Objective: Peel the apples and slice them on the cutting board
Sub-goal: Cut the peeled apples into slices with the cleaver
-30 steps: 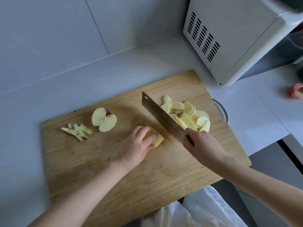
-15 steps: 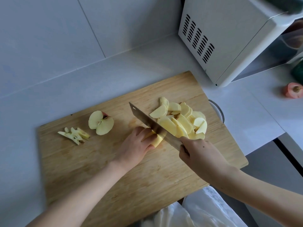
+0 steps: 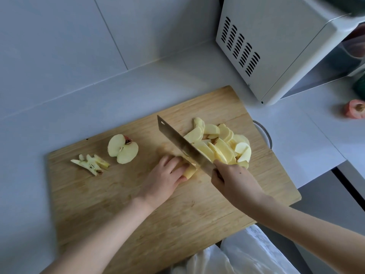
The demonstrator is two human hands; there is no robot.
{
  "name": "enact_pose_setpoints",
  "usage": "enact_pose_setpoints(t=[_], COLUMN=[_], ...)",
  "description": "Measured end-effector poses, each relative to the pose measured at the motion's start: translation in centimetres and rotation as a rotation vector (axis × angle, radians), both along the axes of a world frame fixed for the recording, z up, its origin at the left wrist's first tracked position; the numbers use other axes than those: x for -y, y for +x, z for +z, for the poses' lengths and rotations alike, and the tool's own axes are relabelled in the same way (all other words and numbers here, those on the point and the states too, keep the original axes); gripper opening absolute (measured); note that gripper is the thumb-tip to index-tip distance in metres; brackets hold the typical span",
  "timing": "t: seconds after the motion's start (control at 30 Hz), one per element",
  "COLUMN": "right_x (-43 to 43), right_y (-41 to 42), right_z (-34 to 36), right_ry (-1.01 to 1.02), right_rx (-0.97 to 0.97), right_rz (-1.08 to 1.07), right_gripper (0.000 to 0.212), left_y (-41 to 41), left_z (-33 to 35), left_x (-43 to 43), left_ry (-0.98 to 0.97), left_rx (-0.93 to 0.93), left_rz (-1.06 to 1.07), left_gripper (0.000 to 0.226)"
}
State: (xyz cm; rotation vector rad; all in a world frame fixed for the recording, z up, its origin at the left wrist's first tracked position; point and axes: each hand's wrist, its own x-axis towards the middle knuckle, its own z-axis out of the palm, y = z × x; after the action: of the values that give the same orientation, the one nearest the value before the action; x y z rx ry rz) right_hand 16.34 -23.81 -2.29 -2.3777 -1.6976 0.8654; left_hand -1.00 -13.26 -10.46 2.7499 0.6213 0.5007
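Note:
A wooden cutting board lies on the counter. My left hand holds down a peeled apple piece with curled fingers. My right hand grips the handle of a cleaver, whose blade rests against the apple piece beside my left fingertips. A pile of pale apple slices lies to the right of the blade. An apple half, cut face up with seeds showing, sits at the left. Core scraps lie further left.
A white microwave stands at the back right, close to the board's corner. A reddish apple piece lies on the counter at the far right. A metal rim shows past the board's right edge. White cloth hangs at the bottom.
The cleaver came down from beside the slice pile onto the apple piece under my left hand. My left hand stayed on the piece.

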Motion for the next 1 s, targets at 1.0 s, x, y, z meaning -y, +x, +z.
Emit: enact_pose_setpoints(t=[1.0], right_x=[-2.2], right_y=[-1.6], right_z=[-2.8], right_ry=[0.016], right_rx=[-0.042], right_rz=[-0.002], right_gripper=[0.012], left_y=[-0.2], left_z=[-0.2], left_x=[0.0], left_ry=[-0.02], left_rx=[0.001], left_rz=[0.0], left_gripper=[0.031])
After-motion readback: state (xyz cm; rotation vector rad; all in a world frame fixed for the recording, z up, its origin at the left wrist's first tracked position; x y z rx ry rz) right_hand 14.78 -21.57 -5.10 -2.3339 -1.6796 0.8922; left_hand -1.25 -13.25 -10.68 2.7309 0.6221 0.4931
